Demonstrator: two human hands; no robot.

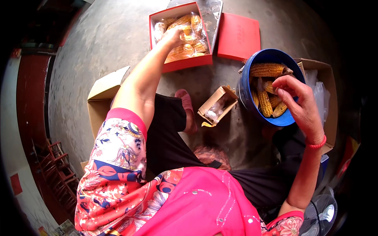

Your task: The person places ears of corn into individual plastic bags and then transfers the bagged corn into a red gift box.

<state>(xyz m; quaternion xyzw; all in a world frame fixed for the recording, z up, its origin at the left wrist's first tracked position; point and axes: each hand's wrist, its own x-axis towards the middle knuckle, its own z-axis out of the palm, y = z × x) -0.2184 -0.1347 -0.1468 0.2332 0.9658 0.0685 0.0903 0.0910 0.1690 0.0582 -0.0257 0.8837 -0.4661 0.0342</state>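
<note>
My left hand (174,37) reaches into a red cardboard box (189,62) full of corn cobs in clear plastic wrapping; its fingertips lie over a wrapped cob (189,31), and I cannot tell whether they grip it. Over the right side of a blue plastic bucket (244,81) hovers my right hand (298,100), thumb and forefinger curled close together, with nothing plainly held. Bare yellow corn cobs (265,103) lie in that bucket, one of them across its far side (265,70). Between box and bucket, a small cardboard box (211,101) holds crumpled clear plastic (215,110).
A red box lid (239,35) lies beyond the bucket. Right of the bucket, a cardboard box (332,103) holds plastic bags (320,94). Another open carton (103,88) stands by my left arm. An electric fan (322,212) is at lower right, wooden chairs (59,165) at far left.
</note>
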